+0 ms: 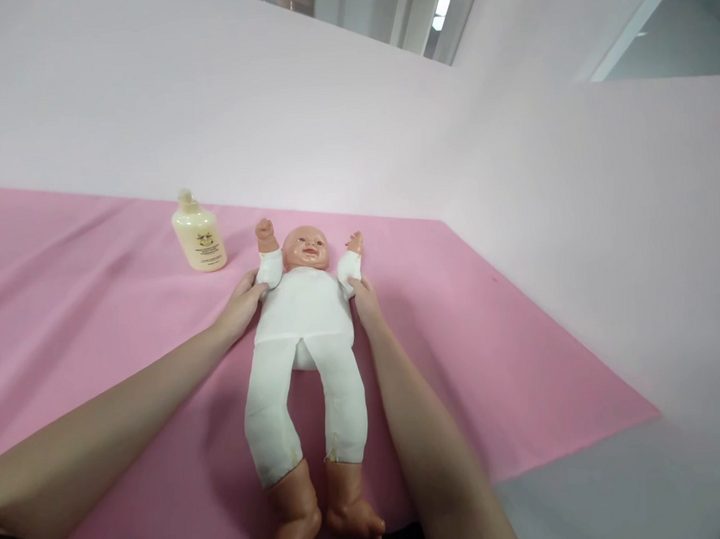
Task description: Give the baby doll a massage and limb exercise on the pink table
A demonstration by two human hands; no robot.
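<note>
A baby doll (306,338) in a white body suit lies on its back on a pink cloth (95,318), head away from me, bare feet toward me. My left hand (240,305) rests against the doll's side just under its raised arm, fingers touching the white sleeve. My right hand (366,302) touches the doll's other side under its other arm. Both hands press at the torso from either side; neither has lifted it.
A cream-coloured lotion bottle (198,234) stands upright on the cloth to the left of the doll's head. The pink cloth ends at the right in a slanted edge (558,322). Pale pink walls rise behind and to the right.
</note>
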